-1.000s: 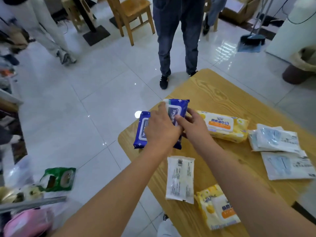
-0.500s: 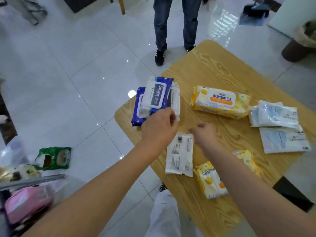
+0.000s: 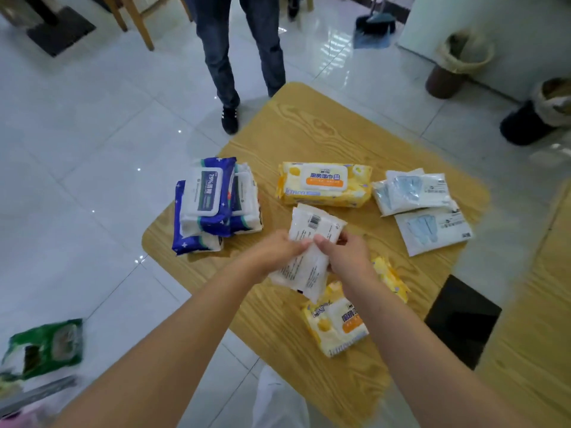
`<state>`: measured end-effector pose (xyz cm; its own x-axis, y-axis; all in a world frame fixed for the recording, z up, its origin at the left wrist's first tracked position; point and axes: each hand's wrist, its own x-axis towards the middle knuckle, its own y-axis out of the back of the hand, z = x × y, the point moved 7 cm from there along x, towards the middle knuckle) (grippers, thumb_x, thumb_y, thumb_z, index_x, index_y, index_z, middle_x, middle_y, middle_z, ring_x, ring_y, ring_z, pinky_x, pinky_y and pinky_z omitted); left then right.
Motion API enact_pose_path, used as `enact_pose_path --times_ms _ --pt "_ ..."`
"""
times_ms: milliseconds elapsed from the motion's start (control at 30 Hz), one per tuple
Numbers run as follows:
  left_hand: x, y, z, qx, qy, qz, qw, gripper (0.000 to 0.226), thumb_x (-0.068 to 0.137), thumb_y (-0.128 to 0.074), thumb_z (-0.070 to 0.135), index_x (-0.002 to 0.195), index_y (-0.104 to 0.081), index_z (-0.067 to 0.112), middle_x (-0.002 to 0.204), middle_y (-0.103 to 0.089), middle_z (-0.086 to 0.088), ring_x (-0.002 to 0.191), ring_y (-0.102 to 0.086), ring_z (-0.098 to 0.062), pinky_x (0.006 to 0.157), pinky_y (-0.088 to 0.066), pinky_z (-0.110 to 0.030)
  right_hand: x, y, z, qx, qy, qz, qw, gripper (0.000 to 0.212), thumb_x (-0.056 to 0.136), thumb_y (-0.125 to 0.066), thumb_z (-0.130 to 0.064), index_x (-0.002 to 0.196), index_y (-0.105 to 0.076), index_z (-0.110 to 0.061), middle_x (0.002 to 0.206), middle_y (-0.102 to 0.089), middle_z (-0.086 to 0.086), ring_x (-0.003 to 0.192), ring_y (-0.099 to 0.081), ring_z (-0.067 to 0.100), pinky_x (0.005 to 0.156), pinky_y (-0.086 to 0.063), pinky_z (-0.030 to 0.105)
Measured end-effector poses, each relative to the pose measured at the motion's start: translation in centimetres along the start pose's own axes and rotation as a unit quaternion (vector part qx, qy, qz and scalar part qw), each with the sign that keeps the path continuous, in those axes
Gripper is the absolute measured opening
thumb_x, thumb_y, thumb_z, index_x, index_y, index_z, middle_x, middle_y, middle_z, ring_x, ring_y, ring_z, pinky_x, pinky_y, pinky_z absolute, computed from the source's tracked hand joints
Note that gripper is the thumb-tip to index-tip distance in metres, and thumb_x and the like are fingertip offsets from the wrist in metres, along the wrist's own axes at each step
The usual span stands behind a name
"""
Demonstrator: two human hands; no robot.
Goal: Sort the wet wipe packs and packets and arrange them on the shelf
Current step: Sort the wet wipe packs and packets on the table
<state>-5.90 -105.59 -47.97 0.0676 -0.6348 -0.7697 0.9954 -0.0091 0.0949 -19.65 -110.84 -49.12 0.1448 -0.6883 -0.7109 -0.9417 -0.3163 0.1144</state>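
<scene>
The fingers (image 3: 297,246) of the left hand (image 3: 272,256) and the right hand (image 3: 347,257) grasp a white packet (image 3: 313,233) from both sides at the centre of the frame, tilted over the wooden surface (image 3: 309,125). Just below it lies a yellow pack (image 3: 336,324), partly under the right forearm. A longer yellow pack (image 3: 324,183) lies above, with stacked blue packs (image 3: 210,205) at centre left and pale packets (image 3: 426,211) at right.
</scene>
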Motion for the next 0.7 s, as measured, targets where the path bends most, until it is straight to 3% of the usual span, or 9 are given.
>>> enact_pose_path --times_ms 167,267,367,500,567,633,700 --pt "3.8 -7.0 9.5 0.026 -0.118 0.021 0.992 0.021 0.091 -0.068 0.018 0.11 -0.065 0.01 0.1 -0.071 -0.001 0.091 -0.069 -0.019 0.079 -0.057 -0.034 1.6 11.0 -3.5 0.086 0.043 0.088 0.991 0.025 0.092 -0.067 -0.017 0.116 -0.067 -0.012 0.107 -0.075 0.005 0.097 -0.071 0.024 0.084 -0.059 0.047" --pt "5.9 -10.0 13.0 0.019 -0.163 0.027 0.986 0.028 0.087 -0.069 0.011 0.115 -0.067 0.01 0.107 -0.072 -0.003 0.095 -0.07 -0.019 0.085 -0.057 -0.036 2.9 15.7 -4.8 0.133 0.06 0.128 0.981 0.024 0.093 -0.066 -0.018 0.117 -0.066 -0.012 0.107 -0.075 0.001 0.095 -0.073 0.02 0.073 -0.057 0.036" --pt "7.9 -11.4 13.5 0.073 -0.148 0.044 0.985 0.037 0.087 -0.07 0.017 0.123 -0.063 0.01 0.116 -0.07 -0.004 0.103 -0.067 -0.022 0.093 -0.055 -0.042 5.7 17.1 -3.5 0.141 0.033 0.135 0.98 0.02 0.094 -0.063 -0.012 0.114 -0.066 -0.009 0.109 -0.074 0.005 0.097 -0.071 0.023 0.074 -0.059 0.037" --pt "9.1 -11.8 9.3 0.332 -0.002 -0.007 0.943 0.062 0.084 -0.073 0.038 0.135 -0.049 0.011 0.13 -0.057 -0.007 0.114 -0.058 -0.027 0.085 -0.053 -0.038 8.4 17.1 -0.2 0.18 -0.045 0.149 0.971 0.035 0.092 -0.047 0.015 0.119 -0.063 0.0 0.112 -0.068 0.017 0.089 -0.067 0.027 0.061 -0.06 0.029" --pt "8.4 -11.6 7.5 0.322 0.046 -0.058 0.944 0.079 0.078 -0.075 0.053 0.142 -0.045 0.016 0.136 -0.054 -0.004 0.119 -0.056 -0.027 0.084 -0.054 -0.041 8.4 17.6 0.5 0.163 -0.039 0.149 0.975 0.05 0.09 -0.049 0.016 0.137 -0.051 -0.002 0.117 -0.064 0.015 0.099 -0.066 0.028 0.078 -0.061 0.035" --pt "7.3 -11.2 6.9 0.315 0.041 -0.077 0.945 0.084 0.075 -0.076 0.057 0.144 -0.043 0.021 0.141 -0.051 0.001 0.123 -0.054 -0.027 0.085 -0.053 -0.041 6.7 18.6 1.4 0.102 -0.03 0.176 0.979 0.058 0.089 -0.057 0.007 0.143 -0.044 -0.009 0.126 -0.059 0.01 0.112 -0.062 0.027 0.098 -0.053 0.045" --pt "6.1 -10.9 6.4 0.327 0.041 -0.079 0.941 0.085 0.077 -0.076 0.054 0.146 -0.041 0.02 0.143 -0.048 0.001 0.127 -0.051 -0.026 0.089 -0.05 -0.038 3.8 19.2 3.4 0.063 -0.028 0.212 0.975 0.056 0.088 -0.066 -0.008 0.14 -0.047 -0.015 0.124 -0.058 0.006 0.113 -0.06 0.027 0.1 -0.05 0.05"
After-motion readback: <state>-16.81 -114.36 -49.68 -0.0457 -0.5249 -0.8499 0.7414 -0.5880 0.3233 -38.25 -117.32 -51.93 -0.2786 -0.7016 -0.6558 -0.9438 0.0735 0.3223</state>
